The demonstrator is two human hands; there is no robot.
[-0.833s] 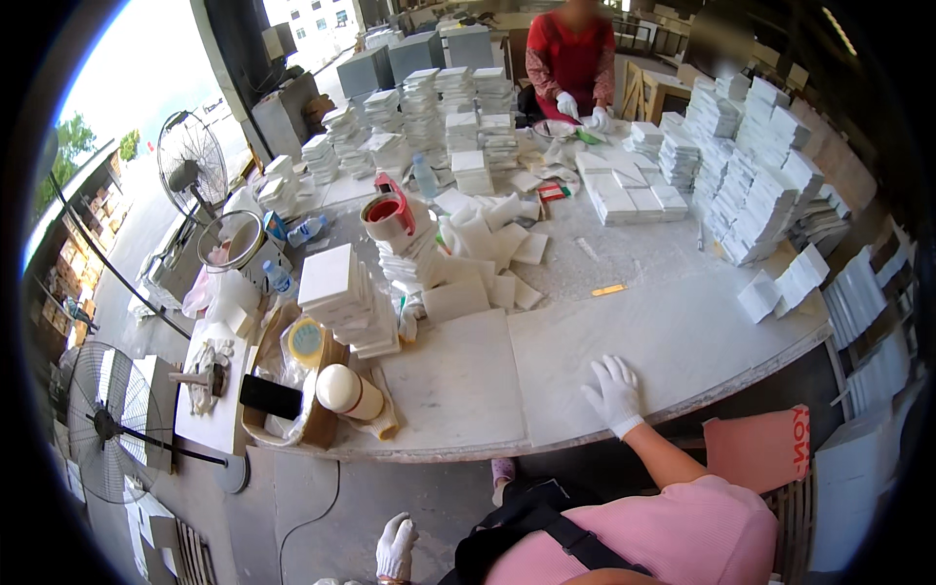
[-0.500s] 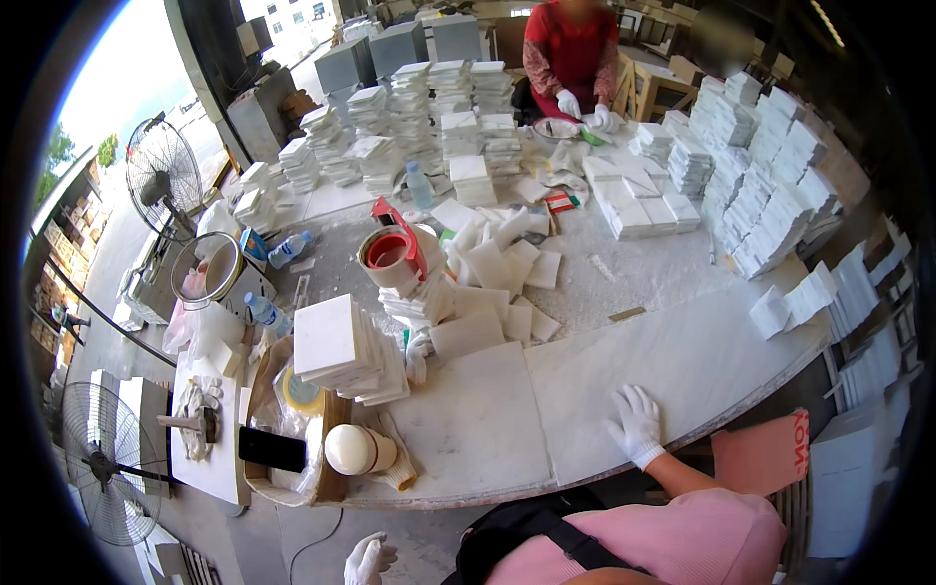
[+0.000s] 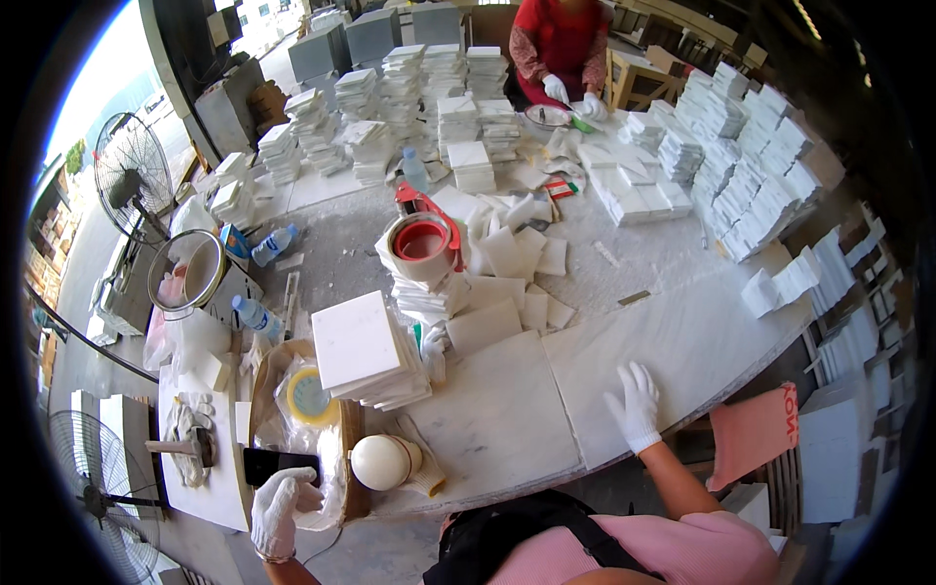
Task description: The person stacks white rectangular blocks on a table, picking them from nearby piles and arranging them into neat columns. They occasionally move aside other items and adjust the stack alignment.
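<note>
My left hand (image 3: 280, 514), in a white glove, is at the near edge of a black phone (image 3: 278, 464). Its fingers are slightly bent and apart, and the phone lies flat on a cardboard box (image 3: 353, 478). My right hand (image 3: 636, 408), also gloved in white, rests flat with spread fingers on a pale stone slab (image 3: 497, 409). Beside the phone stand a round white-lidded container (image 3: 383, 462) and a roll of yellowish tape (image 3: 310, 396) in clear wrapping. A stack of square white tiles (image 3: 357, 341) rises behind them.
A red tape dispenser (image 3: 429, 241) tops another tile stack. Loose white sheets (image 3: 502, 258) lie behind it. A hammer (image 3: 185, 447) and a bucket (image 3: 187, 273) are at left. Tall tile stacks (image 3: 751, 175) stand far right. Across the table a person in red (image 3: 558, 49) works.
My left hand has moved up and left from below the table edge to the phone. My right hand stays flat on the slab. The whole view has shifted slightly.
</note>
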